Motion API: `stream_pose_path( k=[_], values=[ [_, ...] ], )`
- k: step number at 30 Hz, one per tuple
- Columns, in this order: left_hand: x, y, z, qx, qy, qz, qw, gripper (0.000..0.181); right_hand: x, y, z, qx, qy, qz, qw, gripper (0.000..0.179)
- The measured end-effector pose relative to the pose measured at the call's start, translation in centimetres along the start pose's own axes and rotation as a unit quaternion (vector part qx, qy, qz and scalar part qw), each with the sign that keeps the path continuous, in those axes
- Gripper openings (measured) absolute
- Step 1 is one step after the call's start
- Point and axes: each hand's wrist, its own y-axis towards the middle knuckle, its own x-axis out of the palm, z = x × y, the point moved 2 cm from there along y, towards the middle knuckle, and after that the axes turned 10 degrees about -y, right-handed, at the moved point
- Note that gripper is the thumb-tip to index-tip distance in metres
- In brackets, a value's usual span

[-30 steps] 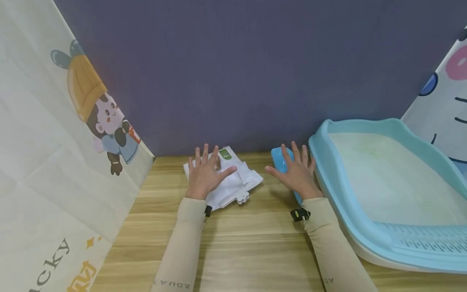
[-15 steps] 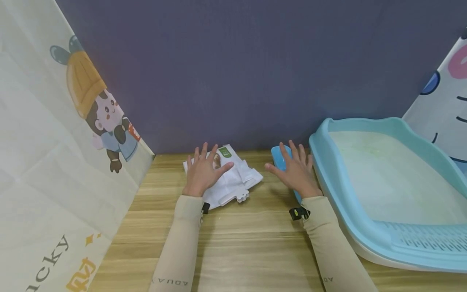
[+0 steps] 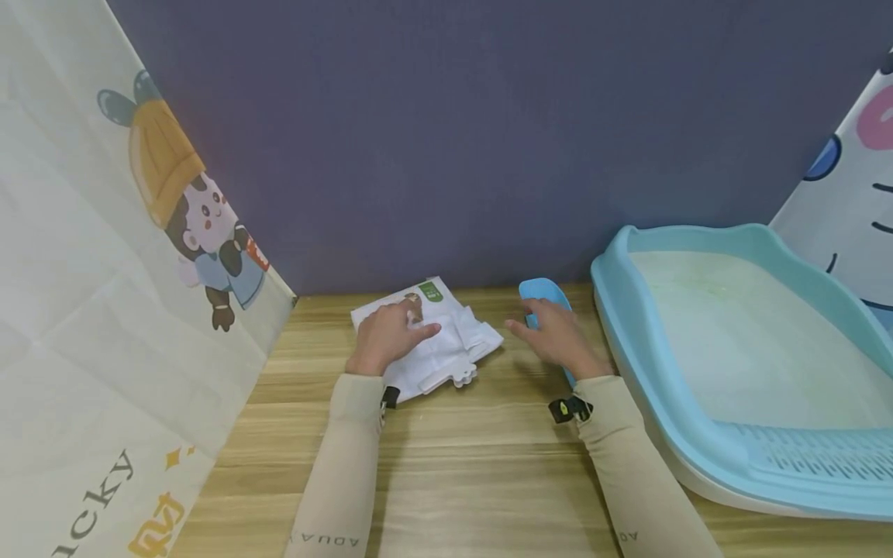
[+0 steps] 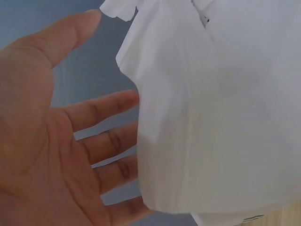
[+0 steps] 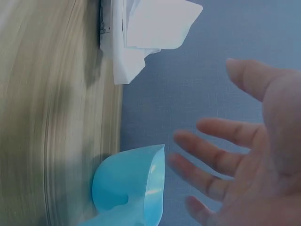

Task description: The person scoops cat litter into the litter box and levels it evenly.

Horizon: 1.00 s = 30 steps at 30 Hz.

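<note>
While the left hand (image 3: 384, 337), fingers relaxed and empty, hangs over the white printed bag (image 3: 446, 345) at centre, the right hand (image 3: 558, 335), likewise unclenched, hovers above the blue plastic scoop (image 3: 543, 290), whose long axis slants toward lower right.

Package (image 3: 446, 349) on table (image 3: 474, 465); scoop (image 3: 546, 289) right of it; litter tray (image 3: 732, 457) right of scoop; wall (image 3: 453, 155) behind.
</note>
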Motion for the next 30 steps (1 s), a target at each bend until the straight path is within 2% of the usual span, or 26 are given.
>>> stream_pose_path(
  k=[4, 8, 15, 20, 25, 30],
  values=[
    [-0.5, -0.2, -0.2, -0.018, -0.004, -0.021, 0.9996, 0.065, 0.4, -0.1, -0.5, -0.026, 0.025, -0.026, 0.999, 0.041],
    [-1.1, -0.6, -0.5, -0.039, -0.001, -0.033, 0.9987, 0.072, 1.1, -0.1, -0.8, -0.033, 0.035, -0.061, 0.997, 0.03],
    [-1.4, -1.0, -0.8, -0.057, -0.02, -0.054, 0.9967, 0.072, 2.4, -0.1, -1.5, -0.049, 0.045, -0.138, 0.9882, 0.029],
    [-1.7, -1.2, -1.2, -0.059, -0.027, -0.054, 0.9965, 0.072, 3.2, -0.2, -1.8, -0.078, 0.042, -0.157, 0.9837, 0.026],
    [-2.1, -1.3, -1.4, -0.057, -0.032, -0.053, 0.9965, 0.071, 3.3, -0.5, -2.4, -0.088, 0.038, -0.173, 0.9801, 0.024],
    [-2.3, -1.3, -1.5, -0.053, -0.044, -0.042, 0.9967, 0.068, 3.9, -0.6, -3.1, -0.093, 0.029, -0.215, 0.9718, 0.025]
  ],
)
